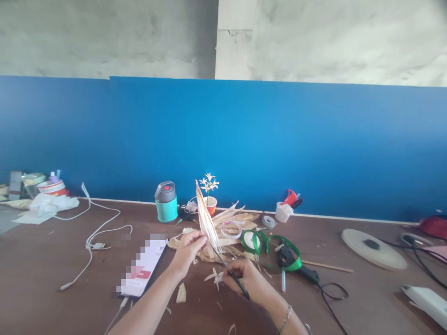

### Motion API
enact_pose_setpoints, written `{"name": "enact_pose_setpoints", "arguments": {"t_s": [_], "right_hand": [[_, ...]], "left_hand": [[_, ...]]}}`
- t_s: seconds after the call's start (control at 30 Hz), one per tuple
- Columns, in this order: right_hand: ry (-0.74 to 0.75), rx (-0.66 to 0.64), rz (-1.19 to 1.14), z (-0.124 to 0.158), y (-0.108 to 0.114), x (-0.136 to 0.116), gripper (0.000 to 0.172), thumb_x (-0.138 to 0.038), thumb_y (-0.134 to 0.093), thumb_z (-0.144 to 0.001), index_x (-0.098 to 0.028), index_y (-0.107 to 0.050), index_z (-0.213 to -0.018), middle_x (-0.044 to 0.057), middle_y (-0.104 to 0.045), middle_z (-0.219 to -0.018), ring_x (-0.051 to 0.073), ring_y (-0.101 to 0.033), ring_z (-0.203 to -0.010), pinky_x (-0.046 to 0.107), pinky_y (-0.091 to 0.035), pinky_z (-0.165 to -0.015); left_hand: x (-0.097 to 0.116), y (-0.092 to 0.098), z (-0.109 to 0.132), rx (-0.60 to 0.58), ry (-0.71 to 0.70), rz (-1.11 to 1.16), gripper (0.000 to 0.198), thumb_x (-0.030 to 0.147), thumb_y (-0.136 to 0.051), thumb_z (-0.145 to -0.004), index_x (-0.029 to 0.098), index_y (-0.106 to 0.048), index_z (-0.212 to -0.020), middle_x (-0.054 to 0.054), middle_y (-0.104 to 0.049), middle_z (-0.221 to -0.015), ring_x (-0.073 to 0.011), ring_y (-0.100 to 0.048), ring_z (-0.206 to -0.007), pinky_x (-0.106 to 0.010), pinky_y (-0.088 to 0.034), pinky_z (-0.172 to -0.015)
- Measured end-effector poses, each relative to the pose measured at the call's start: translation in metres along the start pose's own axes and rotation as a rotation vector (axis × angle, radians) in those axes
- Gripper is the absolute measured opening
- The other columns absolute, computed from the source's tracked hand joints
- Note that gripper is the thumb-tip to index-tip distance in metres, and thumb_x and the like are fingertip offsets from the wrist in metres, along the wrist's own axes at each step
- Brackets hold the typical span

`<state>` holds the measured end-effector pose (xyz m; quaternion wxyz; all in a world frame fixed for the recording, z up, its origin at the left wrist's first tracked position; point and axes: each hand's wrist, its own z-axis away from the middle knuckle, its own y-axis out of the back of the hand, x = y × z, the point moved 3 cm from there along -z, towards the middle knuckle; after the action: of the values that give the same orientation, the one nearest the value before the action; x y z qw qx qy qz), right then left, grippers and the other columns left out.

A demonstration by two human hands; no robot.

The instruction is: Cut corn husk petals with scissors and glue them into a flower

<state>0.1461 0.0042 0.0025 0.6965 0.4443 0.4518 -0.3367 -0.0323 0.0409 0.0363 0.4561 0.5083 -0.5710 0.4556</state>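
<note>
My left hand [190, 249] pinches the lower end of a long dried corn husk [206, 216], which stands up from the fingers. Closed around a slim black tool [237, 281], my right hand [246, 279] brings its thin dark tip against the husk's lower end; whether it is scissors or tweezers I cannot tell. Behind both hands lies a pile of dried husks [240, 218]. A pale star-shaped husk flower [215, 277] rests on the table beside my right fingers. Small husk scraps [181, 293] are scattered below.
White husk-like flowers stand in a red paper cup [211, 204]. Green ribbon [253, 242] and a glue gun [296, 263] with a trailing cord lie right. A phone [143, 267], white cable [89, 244] and teal flask [166, 204] are left. A blue partition [244, 139] borders the table.
</note>
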Motion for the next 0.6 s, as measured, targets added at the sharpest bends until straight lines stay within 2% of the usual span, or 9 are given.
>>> {"name": "enact_pose_setpoints", "arguments": {"t_s": [0.2,0.43,0.6], "right_hand": [[0.046,-0.022,-0.019,-0.0007,-0.0003,0.0011,0.026,-0.037,-0.072,-0.064,-0.013,-0.066,-0.066,-0.006,-0.044,-0.042,0.003,-0.032,-0.035,0.016,-0.023,-0.035],[0.015,0.003,0.015,-0.0017,-0.0014,0.0017,0.025,-0.037,-0.071,-0.064,-0.013,-0.067,-0.067,-0.006,-0.045,-0.042,0.004,-0.034,-0.034,0.016,-0.024,-0.033],[-0.019,-0.031,-0.040,-0.0013,-0.0030,0.0024,0.033,-0.043,-0.070,-0.063,-0.013,-0.065,-0.076,-0.006,-0.050,-0.046,0.005,-0.040,-0.034,0.016,-0.030,-0.031]], "left_hand": [[0.0014,0.0002,0.0001,-0.001,0.002,-0.009,0.021,0.036,-0.064,-0.067,0.016,-0.065,-0.059,0.000,-0.053,-0.055,-0.0141,-0.048,-0.057,-0.024,-0.038,-0.058],[-0.0059,0.0023,-0.0014,0.006,0.002,-0.012,0.023,0.038,-0.065,-0.067,0.015,-0.067,-0.062,-0.001,-0.055,-0.055,-0.0145,-0.050,-0.056,-0.024,-0.040,-0.055],[-0.0042,0.0019,-0.0001,0.072,-0.003,0.048,0.021,0.037,-0.067,-0.066,0.016,-0.068,-0.067,-0.001,-0.060,-0.060,-0.0142,-0.052,-0.059,-0.024,-0.042,-0.059]]}}
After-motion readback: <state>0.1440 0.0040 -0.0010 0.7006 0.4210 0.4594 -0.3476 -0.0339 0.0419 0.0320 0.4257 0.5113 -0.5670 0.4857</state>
